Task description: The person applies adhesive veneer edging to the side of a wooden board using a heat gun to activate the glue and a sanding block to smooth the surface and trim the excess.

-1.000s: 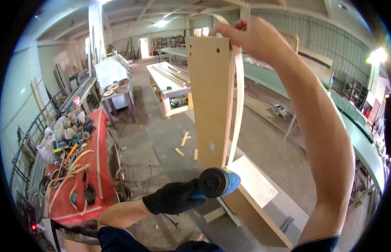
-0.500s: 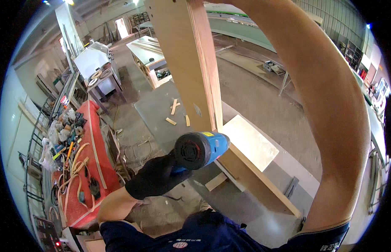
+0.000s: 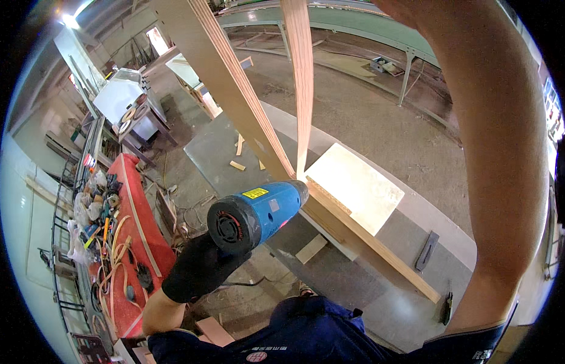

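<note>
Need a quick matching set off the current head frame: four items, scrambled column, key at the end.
Column 1
1. Power tool
2. Wooden strip
3. Pale board
4. Bench top on the person's left

Column 2
A. Lying flat, right of the tool's tip
B. Red, with loose strips and tools lying on it
C. Blue and black, held in the black-gloved left hand
D. Standing up beside the tall panel, with a gap between them that narrows toward the bottom

Pairs: 1-C, 2-D, 3-A, 4-B
</note>
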Tool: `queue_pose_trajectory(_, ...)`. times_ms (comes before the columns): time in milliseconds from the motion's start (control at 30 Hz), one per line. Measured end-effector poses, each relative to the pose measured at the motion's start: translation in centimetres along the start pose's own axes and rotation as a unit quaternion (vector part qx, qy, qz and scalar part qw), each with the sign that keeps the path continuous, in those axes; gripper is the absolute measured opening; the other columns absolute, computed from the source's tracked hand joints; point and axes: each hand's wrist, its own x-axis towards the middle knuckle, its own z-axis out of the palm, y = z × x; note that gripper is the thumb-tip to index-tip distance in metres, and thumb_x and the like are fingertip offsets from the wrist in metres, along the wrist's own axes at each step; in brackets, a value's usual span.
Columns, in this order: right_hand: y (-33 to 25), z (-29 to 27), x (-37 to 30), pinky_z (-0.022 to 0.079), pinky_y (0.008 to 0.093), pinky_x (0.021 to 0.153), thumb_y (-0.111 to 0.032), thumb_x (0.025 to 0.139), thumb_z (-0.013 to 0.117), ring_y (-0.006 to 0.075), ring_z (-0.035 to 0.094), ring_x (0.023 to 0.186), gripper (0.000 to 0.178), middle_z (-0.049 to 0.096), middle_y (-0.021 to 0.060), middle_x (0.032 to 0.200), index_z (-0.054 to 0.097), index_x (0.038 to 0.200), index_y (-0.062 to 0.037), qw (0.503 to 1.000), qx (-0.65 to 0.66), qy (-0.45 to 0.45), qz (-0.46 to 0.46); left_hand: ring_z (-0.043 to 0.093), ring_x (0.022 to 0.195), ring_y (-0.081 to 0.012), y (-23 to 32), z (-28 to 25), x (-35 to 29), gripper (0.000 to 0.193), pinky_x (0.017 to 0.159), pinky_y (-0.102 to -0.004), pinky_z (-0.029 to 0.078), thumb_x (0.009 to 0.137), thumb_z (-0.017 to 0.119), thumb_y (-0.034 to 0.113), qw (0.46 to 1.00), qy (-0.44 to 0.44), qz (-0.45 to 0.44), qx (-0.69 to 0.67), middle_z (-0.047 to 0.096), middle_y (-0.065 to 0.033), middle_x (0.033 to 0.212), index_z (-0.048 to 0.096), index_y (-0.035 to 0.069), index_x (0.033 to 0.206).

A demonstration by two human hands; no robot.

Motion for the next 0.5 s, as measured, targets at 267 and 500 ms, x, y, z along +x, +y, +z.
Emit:
queue_pose_trajectory(267,0.5,0.8,-0.9,0.054,0.0263,0.056,-0.014,0.101,0.048,0.0149,0.059,0.059,0.026,0.062,0.0121,0.071,0.062,0.100,0.0078,0.987,-0.139,-0.047,-0.066,0.068,0.094,-0.0340,0.2,1.1,0.8,0.032,0.082,-0.0423,0.054,0.086,0.073,0.020,1.000,0.008,0.023,-0.005,0.069,-0.0182,0.104,0.063,0.003,0.111)
queue_pose_trajectory(500,3.7,4.9,1.2,0.057,0.0289,0.066,-0.015,0.099,0.051,0.0164,0.063,0.066,0.023,0.067,0.0110,0.076,0.067,0.099,0.0026,0.888,-0.391,0.086,-0.227,0.068,0.093,-0.0317,-0.3,1.3,0.1,0.030,0.081,-0.0431,0.055,0.083,0.074,0.019,0.999,0.007,0.013,0.051,0.069,-0.0151,0.103,0.066,0.010,0.111)
